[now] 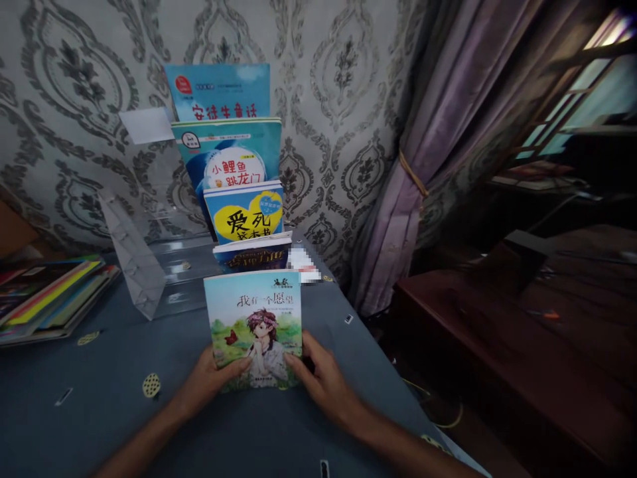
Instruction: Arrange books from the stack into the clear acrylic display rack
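Observation:
A light-blue and green book [253,332] with a drawn figure on its cover is held upright over the table. My left hand [213,375] grips its lower left edge, thumb on the cover. At the lower right edge my right hand [321,372] holds it the same way. The fingers behind the book are partly hidden. Just beyond it, a dark blue book [253,255], a blue and yellow book [243,212], a teal book [229,153] and a sky-blue book [219,89] stand in rising tiers on a clear stand [134,265].
Colourful books [50,299] are stacked at the left on the blue-grey tablecloth [124,425]. A white card [146,126] is by the wall. Right of the table are a tied purple curtain [413,172] and a dark red surface [472,345].

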Action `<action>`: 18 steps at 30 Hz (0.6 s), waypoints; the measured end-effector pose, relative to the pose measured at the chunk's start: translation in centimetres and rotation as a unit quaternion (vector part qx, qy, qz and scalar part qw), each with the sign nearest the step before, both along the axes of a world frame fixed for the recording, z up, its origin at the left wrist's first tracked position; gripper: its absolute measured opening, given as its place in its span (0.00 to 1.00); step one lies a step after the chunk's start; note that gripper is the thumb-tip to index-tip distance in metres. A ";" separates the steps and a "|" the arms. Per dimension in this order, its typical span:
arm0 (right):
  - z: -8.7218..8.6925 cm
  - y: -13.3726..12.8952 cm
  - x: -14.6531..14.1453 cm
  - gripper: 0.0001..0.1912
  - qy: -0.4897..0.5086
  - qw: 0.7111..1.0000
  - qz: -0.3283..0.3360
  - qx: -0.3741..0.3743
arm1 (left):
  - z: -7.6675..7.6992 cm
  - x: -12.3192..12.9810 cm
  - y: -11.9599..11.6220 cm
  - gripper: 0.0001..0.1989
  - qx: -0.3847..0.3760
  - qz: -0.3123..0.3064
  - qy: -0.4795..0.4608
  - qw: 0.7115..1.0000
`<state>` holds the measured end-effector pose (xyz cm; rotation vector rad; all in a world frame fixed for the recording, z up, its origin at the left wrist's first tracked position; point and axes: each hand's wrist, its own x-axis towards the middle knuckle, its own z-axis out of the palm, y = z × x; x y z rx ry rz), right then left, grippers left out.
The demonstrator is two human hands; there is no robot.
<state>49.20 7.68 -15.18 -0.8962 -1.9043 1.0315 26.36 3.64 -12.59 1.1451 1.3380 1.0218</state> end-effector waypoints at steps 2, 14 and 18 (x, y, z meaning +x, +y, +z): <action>-0.1 0.2 -0.1 0.12 0.022 1.000 0.005 -0.011 | 0.1 0.1 0.1 0.31 -0.004 0.000 -0.016 1.000; 0.8 4.0 -1.3 0.18 0.086 0.994 0.036 -0.058 | 0.7 0.0 2.9 0.32 0.010 0.026 -0.093 0.995; 1.5 6.1 -2.1 0.20 0.124 0.987 0.060 -0.081 | 2.0 0.1 4.2 0.34 0.021 0.040 -0.127 0.991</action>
